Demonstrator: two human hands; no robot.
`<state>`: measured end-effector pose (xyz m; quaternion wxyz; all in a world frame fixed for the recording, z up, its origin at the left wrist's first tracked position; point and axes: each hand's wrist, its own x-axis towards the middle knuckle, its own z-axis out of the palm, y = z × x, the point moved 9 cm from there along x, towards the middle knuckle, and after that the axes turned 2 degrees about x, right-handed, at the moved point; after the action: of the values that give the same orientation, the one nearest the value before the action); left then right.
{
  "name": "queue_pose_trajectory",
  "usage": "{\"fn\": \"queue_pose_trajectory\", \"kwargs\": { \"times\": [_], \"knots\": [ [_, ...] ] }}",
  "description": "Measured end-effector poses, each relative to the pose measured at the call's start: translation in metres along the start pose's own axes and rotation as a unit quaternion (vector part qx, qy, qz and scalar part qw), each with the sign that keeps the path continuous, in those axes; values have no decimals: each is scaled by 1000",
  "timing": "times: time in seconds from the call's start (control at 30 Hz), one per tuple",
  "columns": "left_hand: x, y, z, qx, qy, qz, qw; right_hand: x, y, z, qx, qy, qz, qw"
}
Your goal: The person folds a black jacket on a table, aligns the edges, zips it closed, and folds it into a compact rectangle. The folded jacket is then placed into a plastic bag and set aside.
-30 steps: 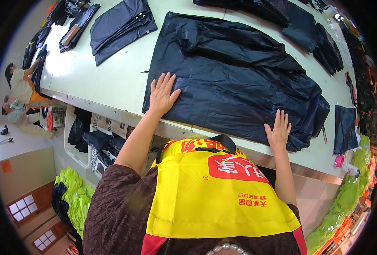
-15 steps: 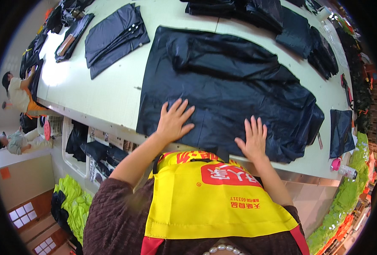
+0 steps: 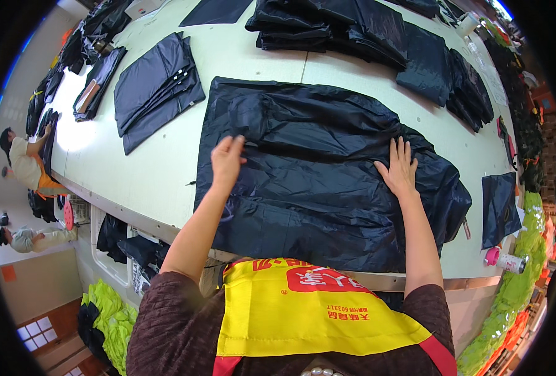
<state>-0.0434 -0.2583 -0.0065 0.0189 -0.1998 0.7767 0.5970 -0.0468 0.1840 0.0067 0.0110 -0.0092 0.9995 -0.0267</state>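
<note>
A large, shiny, dark navy garment (image 3: pixel 315 207) lies creased across the pale worktable (image 3: pixel 159 166) in front of me. Toward its upper left, my left hand (image 3: pixel 226 164) is above the cloth with its fingers drawn together. Whether cloth is pinched in those fingertips cannot be seen. My right hand (image 3: pixel 400 168) rests flat on the right part of the garment, its fingers stretched out. The narrower, bunched end of the garment points right.
Folded dark garments (image 3: pixel 159 88) sit at the left, with a thick stack (image 3: pixel 334 31) at the back. A dark folded piece (image 3: pixel 500 210) and a bottle with a pink lid (image 3: pixel 510 261) are at the right edge. Two people are at far left, one by the table (image 3: pixel 30 153).
Both hands have moved away from the near edge, farther over the garment. My left fingers went from spread to drawn together; my right hand also shifted right. The garment appears nearer to me.
</note>
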Motion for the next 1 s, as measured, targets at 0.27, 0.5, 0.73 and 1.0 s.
{"fn": "queue_pose_trajectory", "kwargs": {
  "times": [0.27,0.5,0.73,1.0],
  "knots": [
    [37,52,-50,-440,42,145,885,4,9,21,1,-29,-17,999],
    [48,-6,-50,-38,-3,20,999,15,12,1,41,-30,5,999],
    [87,57,0,199,-128,334,913,47,-34,-73,149,250,-154,944],
    [114,92,-14,-143,-53,245,957,122,17,-42,308,105,-42,945]
  ]
}}
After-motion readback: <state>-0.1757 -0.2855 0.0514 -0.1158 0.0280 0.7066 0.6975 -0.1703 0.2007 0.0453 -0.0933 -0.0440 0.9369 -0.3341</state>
